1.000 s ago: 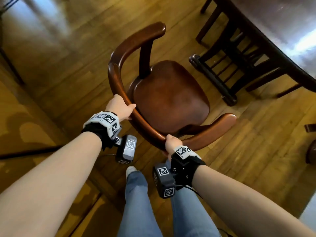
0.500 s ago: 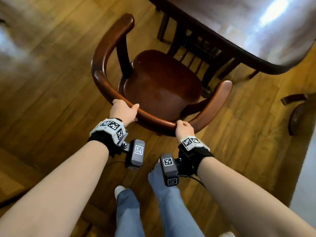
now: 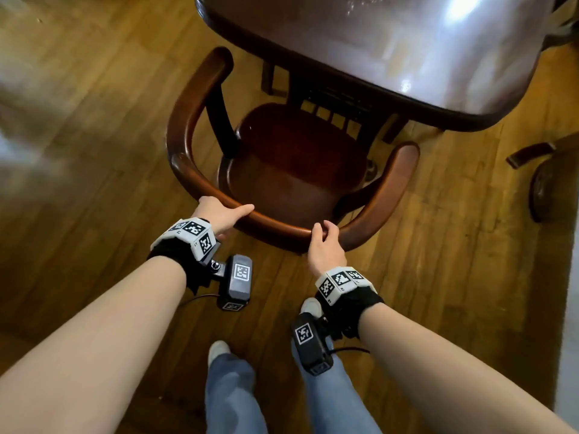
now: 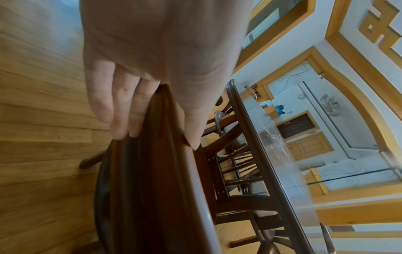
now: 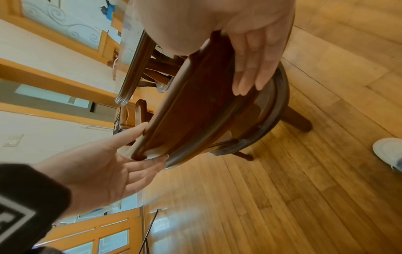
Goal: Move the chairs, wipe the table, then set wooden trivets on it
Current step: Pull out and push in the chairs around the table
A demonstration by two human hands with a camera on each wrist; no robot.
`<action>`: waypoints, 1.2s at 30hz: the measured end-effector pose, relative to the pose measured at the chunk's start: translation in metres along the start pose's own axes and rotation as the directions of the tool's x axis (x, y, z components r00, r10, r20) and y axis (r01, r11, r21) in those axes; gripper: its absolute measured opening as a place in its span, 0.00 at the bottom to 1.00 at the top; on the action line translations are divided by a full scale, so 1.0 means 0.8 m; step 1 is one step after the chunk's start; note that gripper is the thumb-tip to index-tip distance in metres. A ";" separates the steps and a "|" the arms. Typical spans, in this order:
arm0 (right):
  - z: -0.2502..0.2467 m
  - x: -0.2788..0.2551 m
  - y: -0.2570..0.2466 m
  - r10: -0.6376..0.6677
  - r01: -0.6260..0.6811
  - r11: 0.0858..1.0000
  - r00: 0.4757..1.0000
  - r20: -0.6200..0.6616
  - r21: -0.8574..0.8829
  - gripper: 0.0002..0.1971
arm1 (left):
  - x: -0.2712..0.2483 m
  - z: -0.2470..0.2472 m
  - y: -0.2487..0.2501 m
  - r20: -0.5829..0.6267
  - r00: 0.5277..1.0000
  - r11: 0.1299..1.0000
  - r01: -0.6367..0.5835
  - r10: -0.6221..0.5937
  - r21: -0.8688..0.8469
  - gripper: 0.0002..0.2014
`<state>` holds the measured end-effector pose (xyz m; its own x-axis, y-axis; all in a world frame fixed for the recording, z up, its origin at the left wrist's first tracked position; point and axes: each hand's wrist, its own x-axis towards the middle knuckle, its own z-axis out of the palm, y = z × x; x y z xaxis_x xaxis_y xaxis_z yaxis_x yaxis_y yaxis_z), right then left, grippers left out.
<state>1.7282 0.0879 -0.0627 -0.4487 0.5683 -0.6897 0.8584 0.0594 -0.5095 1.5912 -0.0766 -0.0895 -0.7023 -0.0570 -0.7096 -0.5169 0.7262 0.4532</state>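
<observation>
1. The desk (image 3: 391,57), dark and glossy, fills the upper right of the head view; its far end is cut off by the frame.
2. The chair (image 3: 291,158) stands on the wooden floor (image 3: 94,136), its seat front tucked under the desk edge and facing it, its curved back rail towards the person.
3. The left hand (image 3: 219,214) rests over the rail's left part, thumb lying along the top, fingers (image 4: 121,106) hanging nearly straight down the rail's outer face.
4. The right hand (image 3: 324,249) holds the rail's right part, thumb hooked over the top, fingers (image 5: 250,68) extended down the back.
5. Another chair (image 3: 539,170) is cut off at the right edge.
</observation>
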 end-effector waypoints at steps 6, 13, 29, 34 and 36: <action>0.064 -0.046 -0.029 0.087 -0.065 0.980 0.990 -0.113 0.188 0.22 | 0.032 -0.075 -0.006 0.028 0.992 0.991 -0.123 0.124 -0.045 0.31; 0.090 -0.038 -0.046 0.160 -0.071 0.931 0.961 -0.224 0.359 0.22 | 0.038 -0.083 0.001 0.144 0.971 0.975 -0.169 0.190 -0.145 0.18; 0.013 0.064 -0.098 0.157 -0.046 0.928 0.948 -0.277 0.370 0.21 | 0.083 -0.041 0.110 0.237 0.957 0.974 -0.127 0.170 -0.185 0.18; -0.011 0.071 -0.083 0.114 -0.038 0.942 0.971 -0.212 0.333 0.22 | 0.064 -0.020 0.107 0.293 0.947 0.981 -0.082 0.132 -0.177 0.19; -0.012 0.070 -0.077 0.078 -0.016 0.950 0.979 -0.188 0.312 0.22 | 0.061 -0.024 0.102 0.270 0.947 0.981 -0.140 0.171 -0.130 0.23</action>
<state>1.6523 0.1239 -0.0653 -0.3257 0.7153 -0.6183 0.7448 -0.2088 -0.6338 1.5055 -0.0335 -0.0764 -0.6215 0.2558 -0.7405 -0.4724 0.6316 0.6147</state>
